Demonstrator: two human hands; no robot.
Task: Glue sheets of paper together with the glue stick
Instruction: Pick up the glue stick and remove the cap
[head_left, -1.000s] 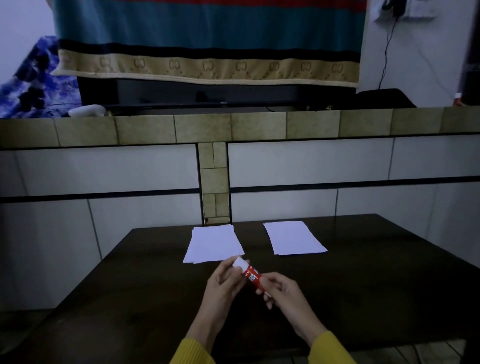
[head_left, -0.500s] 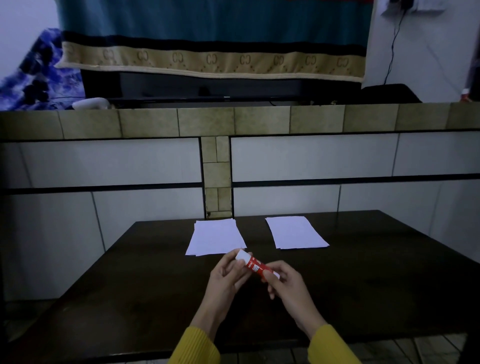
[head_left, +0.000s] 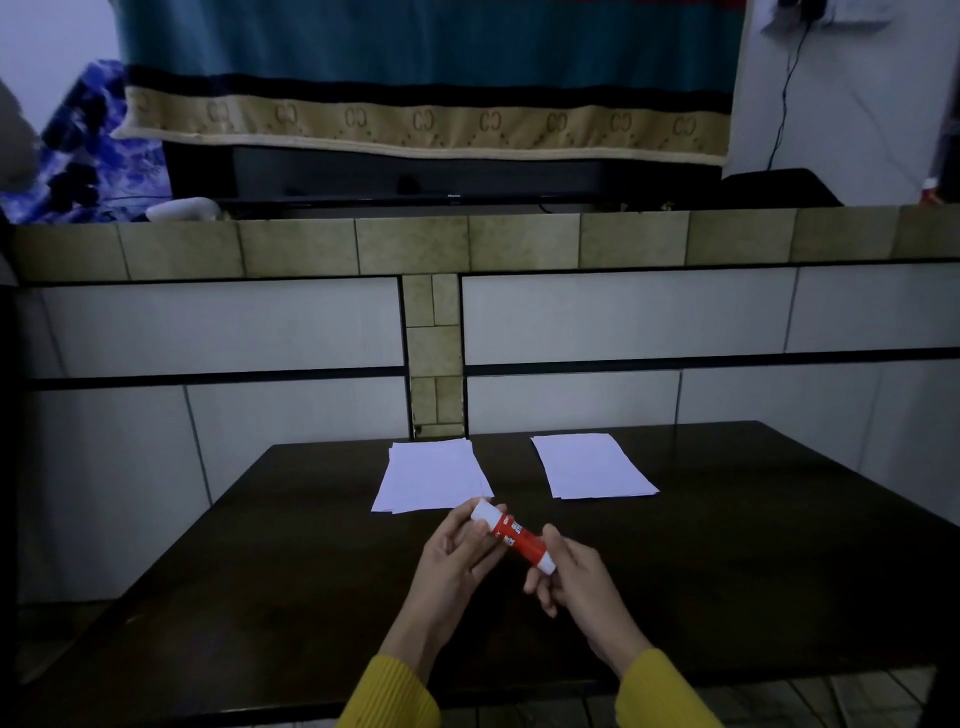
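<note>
Above the tabletop's near edge, the left hand pinches the glue stick's white cap end; the right hand grips its base.

I hold the glue stick w/ both hands above the dark table: left hand pinches its white cap end, right hand grips the base. Two paper stacks lie beyond my hands: left stack, right stack, apart.
</note>
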